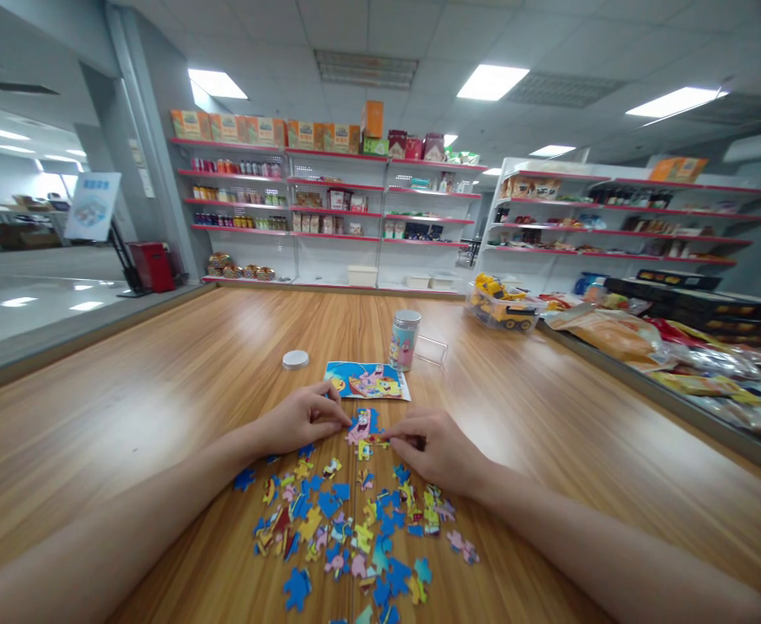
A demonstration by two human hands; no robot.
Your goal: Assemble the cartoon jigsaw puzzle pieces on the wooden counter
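A small patch of joined jigsaw pieces (362, 423), pink, blue and yellow, lies on the table between my hands. My left hand (303, 419) has its fingertips closed together on the patch's left edge. From the other side, my right hand (438, 447) pinches a reddish-yellow jigsaw piece (379, 438) against the patch's lower right; its fingers partly cover it. Many loose jigsaw pieces (328, 503) in blue, yellow and pink are scattered nearer to me. Just beyond my hands lies a cartoon picture sheet (367, 383).
A cartoon-printed tin (405, 340) stands at the sheet's far right corner, with a wire frame (432, 350) beside it. A round white lid (295, 359) lies to the left. Farther right are a clear tub of toy trucks (501, 308) and packaged snacks (640, 338).
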